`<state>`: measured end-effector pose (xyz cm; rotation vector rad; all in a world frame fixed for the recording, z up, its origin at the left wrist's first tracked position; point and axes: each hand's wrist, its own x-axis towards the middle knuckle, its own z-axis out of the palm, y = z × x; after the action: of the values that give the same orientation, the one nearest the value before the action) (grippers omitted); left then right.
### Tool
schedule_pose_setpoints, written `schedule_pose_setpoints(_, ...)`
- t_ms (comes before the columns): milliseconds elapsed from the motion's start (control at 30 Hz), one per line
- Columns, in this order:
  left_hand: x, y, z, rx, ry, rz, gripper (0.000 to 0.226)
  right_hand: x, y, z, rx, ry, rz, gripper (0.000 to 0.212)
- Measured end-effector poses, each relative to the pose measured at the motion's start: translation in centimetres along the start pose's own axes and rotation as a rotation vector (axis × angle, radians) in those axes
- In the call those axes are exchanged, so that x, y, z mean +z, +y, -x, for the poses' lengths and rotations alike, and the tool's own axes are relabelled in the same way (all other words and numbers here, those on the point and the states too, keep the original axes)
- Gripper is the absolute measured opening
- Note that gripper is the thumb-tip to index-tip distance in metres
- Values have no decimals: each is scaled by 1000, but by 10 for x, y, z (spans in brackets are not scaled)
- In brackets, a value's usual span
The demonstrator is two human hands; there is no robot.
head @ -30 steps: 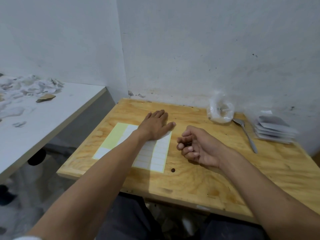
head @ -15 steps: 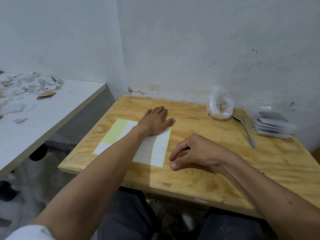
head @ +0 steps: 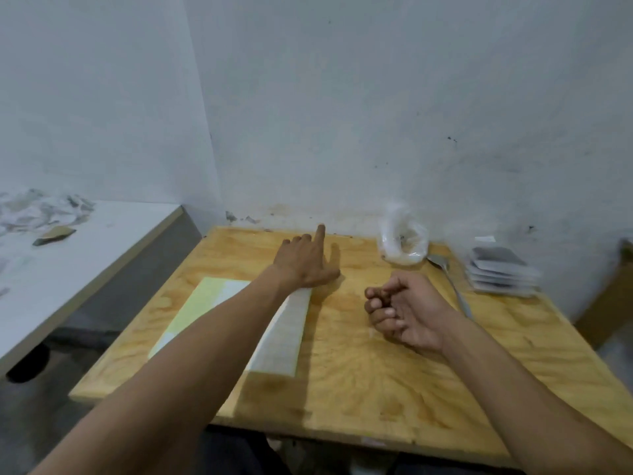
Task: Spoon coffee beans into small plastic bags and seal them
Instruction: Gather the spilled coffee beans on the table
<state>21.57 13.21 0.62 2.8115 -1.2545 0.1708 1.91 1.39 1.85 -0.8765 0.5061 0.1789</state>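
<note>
A: How is the left hand [head: 303,260] seen?

B: It is raised above the pale plywood table [head: 359,368], index finger stretched toward the white wall [head: 376,114], the other fingers loosely bent; nothing is held. Its forearm crosses the white and yellow label sheet [head: 212,310].

A: And the right hand [head: 402,308]?

B: It is laid palm-up on the table, fingers curled in; nothing can be seen in it.

A: The task's things?

B: A crumpled clear plastic bag [head: 404,240] is set by the wall, a metal spoon [head: 448,279] just beside it, and a stack of small grey pouches [head: 501,272] further right.
</note>
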Motion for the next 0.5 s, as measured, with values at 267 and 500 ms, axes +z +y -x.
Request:
schedule_pose_setpoints(267, -2, 92, -41, 265, 41, 64, 78, -39, -35, 22, 42, 309, 341, 26)
schedule_pose_setpoints(500, -9, 72, -51, 210, 29, 481, 54, -57, -64, 43, 39, 458, 1090, 22)
